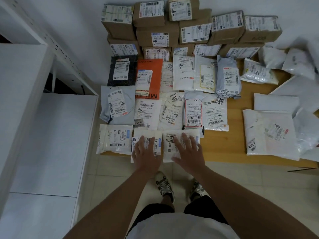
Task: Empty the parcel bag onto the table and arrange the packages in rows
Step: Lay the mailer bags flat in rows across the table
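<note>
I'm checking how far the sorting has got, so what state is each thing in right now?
Left hand: open, flat on a white mailer.
Right hand: open, flat on the neighbouring white mailer.
Orange mailer: lying flat in a row, label up.
Black mailer: flat, label up.
Cardboard boxes: stacked against the wall.
Loose white mailers: unsorted at the right.

Wooden table (222, 149) carries rowed packages (193, 111) and boxes (157, 37).

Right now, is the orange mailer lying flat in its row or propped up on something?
Flat, label up. The orange mailer lies on the table between the black mailer and a white one; its edges overlap neighbours slightly.
</note>
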`<state>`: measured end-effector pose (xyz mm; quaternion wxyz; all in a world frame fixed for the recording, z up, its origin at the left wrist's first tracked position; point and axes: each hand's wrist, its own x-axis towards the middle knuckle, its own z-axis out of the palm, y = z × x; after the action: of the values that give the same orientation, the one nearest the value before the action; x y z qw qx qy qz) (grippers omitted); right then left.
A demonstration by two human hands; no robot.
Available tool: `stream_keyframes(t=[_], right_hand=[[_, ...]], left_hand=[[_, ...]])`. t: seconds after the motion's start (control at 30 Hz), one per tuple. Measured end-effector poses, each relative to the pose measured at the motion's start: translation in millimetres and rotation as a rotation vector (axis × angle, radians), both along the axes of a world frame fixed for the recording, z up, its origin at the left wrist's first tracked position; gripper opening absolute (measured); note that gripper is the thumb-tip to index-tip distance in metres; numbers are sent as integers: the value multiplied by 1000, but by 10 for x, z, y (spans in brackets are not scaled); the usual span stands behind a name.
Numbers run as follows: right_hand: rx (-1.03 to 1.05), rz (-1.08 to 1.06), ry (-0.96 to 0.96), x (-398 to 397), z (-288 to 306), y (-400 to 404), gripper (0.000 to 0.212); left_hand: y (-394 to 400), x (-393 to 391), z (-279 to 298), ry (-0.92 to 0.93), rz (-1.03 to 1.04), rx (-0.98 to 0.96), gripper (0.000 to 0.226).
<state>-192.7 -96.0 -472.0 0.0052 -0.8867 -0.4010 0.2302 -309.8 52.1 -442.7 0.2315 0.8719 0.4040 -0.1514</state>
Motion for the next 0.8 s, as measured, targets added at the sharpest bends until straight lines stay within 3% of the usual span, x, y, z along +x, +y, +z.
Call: stream_keyframes(t=[0.27, 0.4, 0.5, 0.63, 0.8], right_hand=[[37, -48, -45, -26, 24, 12, 94], [113, -125, -89, 243, 118, -208, 79], [118, -281, -140, 543, 186, -526, 70], [22, -566, -155, 1066, 228, -1109, 80], [67, -922, -172, 1847, 270, -1881, 78]], left_hand=[[-57, 78, 48, -11, 62, 78, 68], [-163, 242, 105, -174, 32, 189, 67], [-321, 521, 162, -237, -22, 188, 70], [-699, 1017, 247, -298, -140, 139, 65], [-1363, 1689, 243, -263, -222, -100, 62]])
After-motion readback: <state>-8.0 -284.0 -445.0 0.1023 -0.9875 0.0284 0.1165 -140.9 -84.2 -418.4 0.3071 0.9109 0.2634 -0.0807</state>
